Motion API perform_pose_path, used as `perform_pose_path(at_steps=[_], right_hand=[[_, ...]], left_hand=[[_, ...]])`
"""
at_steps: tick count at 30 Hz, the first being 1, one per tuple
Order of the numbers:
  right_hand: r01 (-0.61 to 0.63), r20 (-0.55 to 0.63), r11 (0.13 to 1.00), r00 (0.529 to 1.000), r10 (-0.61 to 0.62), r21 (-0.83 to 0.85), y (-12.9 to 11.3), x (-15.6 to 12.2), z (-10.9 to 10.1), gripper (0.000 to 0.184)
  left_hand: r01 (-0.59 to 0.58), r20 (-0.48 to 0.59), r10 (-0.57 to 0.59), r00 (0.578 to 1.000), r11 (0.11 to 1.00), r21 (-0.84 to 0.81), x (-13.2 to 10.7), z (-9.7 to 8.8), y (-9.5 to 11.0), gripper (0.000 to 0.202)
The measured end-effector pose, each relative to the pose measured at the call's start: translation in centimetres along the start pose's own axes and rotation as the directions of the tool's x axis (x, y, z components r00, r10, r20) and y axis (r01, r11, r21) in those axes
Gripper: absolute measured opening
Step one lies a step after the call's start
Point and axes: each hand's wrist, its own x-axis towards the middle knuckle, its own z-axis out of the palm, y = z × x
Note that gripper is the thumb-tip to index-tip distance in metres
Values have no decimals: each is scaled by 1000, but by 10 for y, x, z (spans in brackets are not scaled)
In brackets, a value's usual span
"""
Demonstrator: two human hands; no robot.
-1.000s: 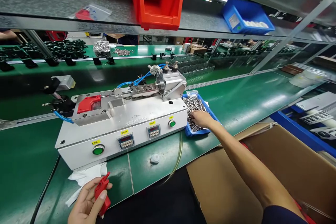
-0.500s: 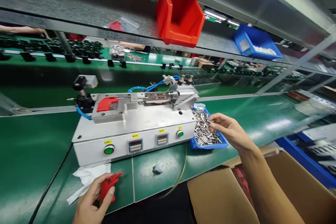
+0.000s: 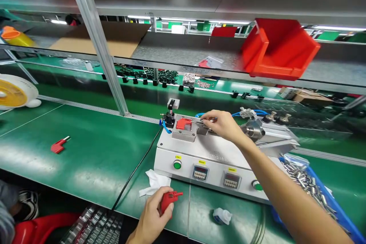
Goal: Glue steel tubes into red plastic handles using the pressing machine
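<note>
My left hand (image 3: 153, 215) is closed around a red plastic part (image 3: 167, 200) at the near edge of the green bench. My right hand (image 3: 221, 124) reaches over a grey metal machine (image 3: 211, 164) and pinches a thin metal pin (image 3: 200, 121) beside the red part (image 3: 183, 123) seated in the machine's fixture. A blue tray (image 3: 343, 217) of several metal pins lies to the right of the machine. The machine's front carries green buttons and two small counters.
Another red part (image 3: 59, 146) lies on the green belt (image 3: 85, 152) at left. A white cloth (image 3: 154, 183) and a small white cap (image 3: 221, 216) sit by the machine. A metal post (image 3: 97, 42), a shelf with a red bin (image 3: 278, 49), and a yellow-white reel (image 3: 15, 92) are nearby.
My right hand left the blue tray with a pin and moved left to the machine's fixture. The view swung left. My left hand still holds the red part.
</note>
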Motion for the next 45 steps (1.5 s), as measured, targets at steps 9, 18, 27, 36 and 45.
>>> perform_pose_path(at_steps=[9, 18, 27, 36, 45], right_hand=[[-22, 69, 936, 996, 50, -351, -12, 18, 29, 27], [92, 85, 911, 994, -63, -403, -1, 3, 28, 29], [130, 129, 929, 988, -90, -346, -18, 26, 32, 20], [88, 37, 968, 996, -82, -235, -28, 39, 28, 14], [144, 2, 984, 990, -144, -104, 17, -90, 3, 15]], left_hand=[[-22, 57, 24, 998, 999, -40, 0, -2, -4, 33], [-46, 79, 48, 996, 999, -26, -2, -2, -5, 34], [5, 73, -1, 997, 998, -60, -1, -1, -10, 34], [47, 51, -39, 998, 988, -150, -4, 4, -12, 31], [-301, -182, 330, 926, 938, 170, 53, -34, 76, 23]])
